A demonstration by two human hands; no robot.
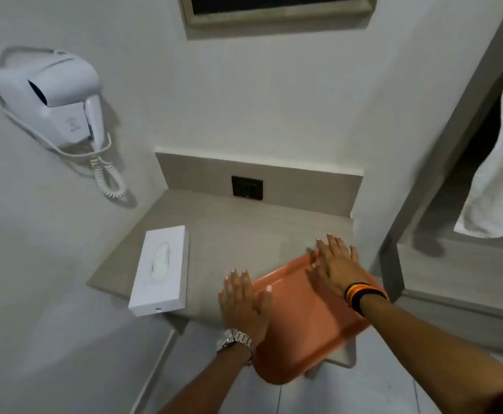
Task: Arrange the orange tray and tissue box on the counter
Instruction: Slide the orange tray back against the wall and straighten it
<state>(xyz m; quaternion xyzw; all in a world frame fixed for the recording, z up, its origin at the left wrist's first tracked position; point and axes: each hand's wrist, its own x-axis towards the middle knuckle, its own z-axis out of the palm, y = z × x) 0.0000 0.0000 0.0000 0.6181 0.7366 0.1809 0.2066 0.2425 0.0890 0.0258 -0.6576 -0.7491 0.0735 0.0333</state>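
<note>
The orange tray [301, 321] lies skewed on the right front part of the grey counter [238, 231], its near corner hanging over the front edge. My left hand [244, 303] rests flat on the tray's left rim, fingers spread, a metal watch on the wrist. My right hand [338, 264] lies flat on the tray's far right corner, with striped bands at the wrist. Neither hand grips the tray. The white tissue box [162, 270] lies flat on the counter's left side, its near end at the front edge, apart from the tray.
A white wall-mounted hair dryer [53, 97] with a coiled cord hangs on the left wall. A dark socket plate [247, 187] sits in the counter's backsplash. A wall bounds the counter's right side, and a white towel [501, 174] hangs beyond it.
</note>
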